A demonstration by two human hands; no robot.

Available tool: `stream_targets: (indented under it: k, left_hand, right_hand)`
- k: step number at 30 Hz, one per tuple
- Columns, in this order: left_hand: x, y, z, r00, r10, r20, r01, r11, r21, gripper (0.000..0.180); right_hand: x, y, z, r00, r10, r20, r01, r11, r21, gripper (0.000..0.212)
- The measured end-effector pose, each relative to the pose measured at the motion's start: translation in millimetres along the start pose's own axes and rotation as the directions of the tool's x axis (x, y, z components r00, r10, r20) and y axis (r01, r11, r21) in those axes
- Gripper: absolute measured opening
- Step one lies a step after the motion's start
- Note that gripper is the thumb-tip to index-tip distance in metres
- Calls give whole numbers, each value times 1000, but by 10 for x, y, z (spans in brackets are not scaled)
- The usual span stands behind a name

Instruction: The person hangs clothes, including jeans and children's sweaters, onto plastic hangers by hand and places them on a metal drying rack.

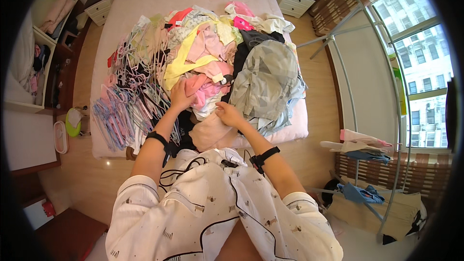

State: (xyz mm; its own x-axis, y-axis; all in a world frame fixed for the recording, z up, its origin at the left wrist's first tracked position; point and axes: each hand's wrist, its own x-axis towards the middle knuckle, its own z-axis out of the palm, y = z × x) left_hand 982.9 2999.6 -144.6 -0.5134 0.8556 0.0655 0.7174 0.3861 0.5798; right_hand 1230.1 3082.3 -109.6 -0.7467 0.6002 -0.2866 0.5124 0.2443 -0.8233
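A heap of clothes lies on the bed in front of me. At its near edge, my left hand [182, 95] is closed at the side of a pink garment [207, 93], its fingertips partly hidden by the cloth. My right hand [230, 115] has its fingers pinched together at the top of a pale peach garment [209, 130], which hangs toward the bed's front edge. White cloth [208, 108] shows between the two hands. Beyond the pink garment lies a yellow garment [180, 70]. To the right rests a large grey patterned cloth [267, 78].
Many tangled clothes hangers [123, 108] lie left of the heap on the bed [108, 43]. A metal drying rack [355, 101] with several clothes stands at the right, by the window. White nightstands [294, 1] flank the bed's far end. An open wardrobe [46, 43] is at the left.
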Motion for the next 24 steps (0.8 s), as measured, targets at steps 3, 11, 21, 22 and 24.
stream_targets:
  k: [3, 11, 21, 22, 24]
  left_hand:
    - [106, 15, 181, 989, 132, -71, -123, 986, 113, 71]
    - [176, 516, 73, 946, 246, 213, -202, 957, -207, 20]
    - [-2, 1079, -78, 666, 412, 622, -37, 850, -525, 28]
    - [-1, 1039, -121, 736, 249, 629, 214, 797, -565, 26]
    - [-4, 1037, -223, 729, -83, 679, 622, 494, -607, 26]
  right_hand:
    - [29, 3, 164, 997, -71, -29, 69, 996, -61, 43]
    - [51, 186, 25, 994, 34, -106, -12, 980, 198, 39]
    - [223, -136, -275, 898, 407, -169, -136, 620, 772, 8]
    - [194, -243, -325, 934, 342, -106, -136, 614, 777, 9]
    - [121, -394, -426, 977, 214, 5, -136, 599, 789, 12]
